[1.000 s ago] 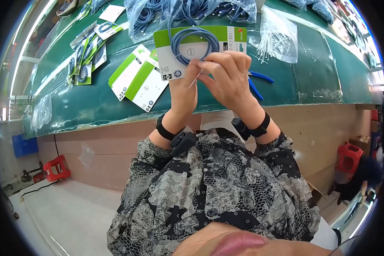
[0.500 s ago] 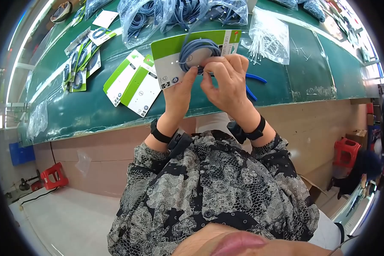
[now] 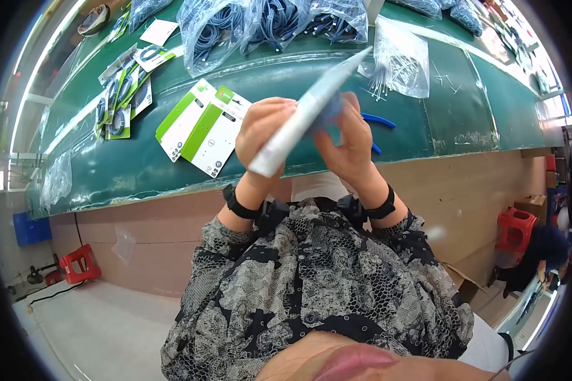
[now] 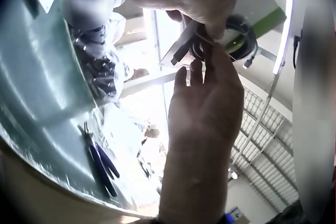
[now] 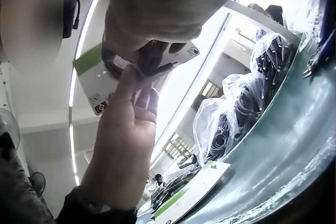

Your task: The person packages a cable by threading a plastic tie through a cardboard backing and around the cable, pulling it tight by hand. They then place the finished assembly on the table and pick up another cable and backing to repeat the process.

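A white-and-green packaging card [image 3: 299, 124] is held up over the table's front edge, tilted almost edge-on in the head view. My left hand [image 3: 257, 136] grips it from the left side. On the card's right face, blurred, is a coiled blue-grey cable [image 3: 330, 113], and my right hand [image 3: 349, 143] pinches at the coil there. A dark cable plug [image 5: 165, 68] sticks out beside the fingers in the right wrist view. Both hands meet at the coil in the left wrist view, where a thin tie end [image 4: 206, 37] shows between them.
Two flat cards [image 3: 213, 136] lie on the green table [image 3: 267, 79], left of the hands. Farther left is a pile of carded cables [image 3: 124, 95]. Bags of cables [image 3: 216, 32] stand at the back, beside a bag of white cable ties [image 3: 400, 60]. Blue-handled pliers [image 3: 380, 120] lie at right.
The card has turned from facing the head camera to nearly edge-on. My left hand now shows its fingers on the card's left side; the right hand stays at the coil.
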Demonstrator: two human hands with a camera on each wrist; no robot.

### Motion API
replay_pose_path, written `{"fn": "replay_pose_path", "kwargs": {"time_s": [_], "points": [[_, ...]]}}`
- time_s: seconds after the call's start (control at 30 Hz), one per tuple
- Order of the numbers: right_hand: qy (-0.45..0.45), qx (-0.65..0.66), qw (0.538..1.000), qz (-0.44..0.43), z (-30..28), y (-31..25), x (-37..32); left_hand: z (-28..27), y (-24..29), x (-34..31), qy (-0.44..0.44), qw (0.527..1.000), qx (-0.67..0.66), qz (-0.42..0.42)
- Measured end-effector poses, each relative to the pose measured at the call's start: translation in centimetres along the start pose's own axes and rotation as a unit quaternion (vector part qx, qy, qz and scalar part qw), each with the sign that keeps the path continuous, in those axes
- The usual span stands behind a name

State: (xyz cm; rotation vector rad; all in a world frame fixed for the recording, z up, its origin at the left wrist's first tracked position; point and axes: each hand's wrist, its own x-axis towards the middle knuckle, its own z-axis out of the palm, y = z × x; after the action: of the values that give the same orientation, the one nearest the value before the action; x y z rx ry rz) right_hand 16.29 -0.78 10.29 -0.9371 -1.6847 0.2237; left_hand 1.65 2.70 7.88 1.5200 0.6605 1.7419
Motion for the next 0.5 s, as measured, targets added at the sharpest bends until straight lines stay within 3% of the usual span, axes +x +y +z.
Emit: {"fn": "replay_pose_path", "kwargs": {"time_s": [0.07,0.13,0.27,0.4,0.5], "points": [[0.017,0.059,0.998,0.028,0.4,0.1,-0.8,-0.3,1.1,1.6,-0.102,0.946,0.119,0.285],[0.051,0.180,0.978,0.091,0.8,0.1,-1.6,-0.5,1.6,2.0,-0.107,0.943,0.124,0.288],[0.043,0.220,0.965,0.133,0.9,-0.3,-1.4,-0.8,2.0,2.1,-0.118,0.938,0.142,0.292],[0.039,0.227,0.972,0.047,1.4,0.6,-1.8,-1.2,2.4,1.9,-0.117,0.939,0.151,0.288],[0.038,0.253,0.965,0.050,1.3,-0.1,-1.5,-1.4,2.7,1.8,-0.126,0.937,0.155,0.288]]}}
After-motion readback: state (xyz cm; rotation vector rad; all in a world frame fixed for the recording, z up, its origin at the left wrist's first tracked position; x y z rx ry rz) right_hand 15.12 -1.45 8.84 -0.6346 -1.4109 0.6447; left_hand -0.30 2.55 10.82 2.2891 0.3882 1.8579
